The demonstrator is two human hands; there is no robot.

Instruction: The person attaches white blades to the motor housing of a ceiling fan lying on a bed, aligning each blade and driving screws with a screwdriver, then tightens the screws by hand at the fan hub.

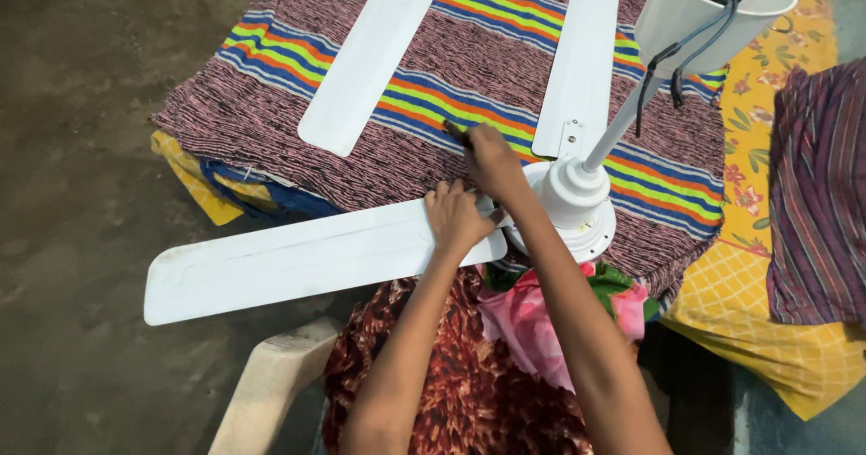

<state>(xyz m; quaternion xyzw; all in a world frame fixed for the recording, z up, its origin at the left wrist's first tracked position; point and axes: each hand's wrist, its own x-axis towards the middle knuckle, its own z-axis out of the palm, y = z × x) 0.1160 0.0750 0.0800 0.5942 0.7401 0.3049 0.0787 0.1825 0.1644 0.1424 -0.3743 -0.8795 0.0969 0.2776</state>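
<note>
A raised bed carries everything, covered by a yellow flower-patterned sheet (776,329) and, over its middle, a maroon woven blanket with bright coloured stripes (271,85). On the blanket lie two loose white fan blades (370,58) (well apart) and the white ceiling-fan motor housing (577,207) at its near edge.

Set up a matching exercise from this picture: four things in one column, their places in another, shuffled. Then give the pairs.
Things:
1. left hand
2. right hand
3. motor housing
4. white canopy cup

Places:
A. top of the downrod, wires hanging out
B. pressed flat on the near fan blade
C. on the striped cloth just left of the motor housing, holding a dark tool
D. at the cloth's near edge, under the downrod

Pairs: 1-B, 2-C, 3-D, 4-A
</note>
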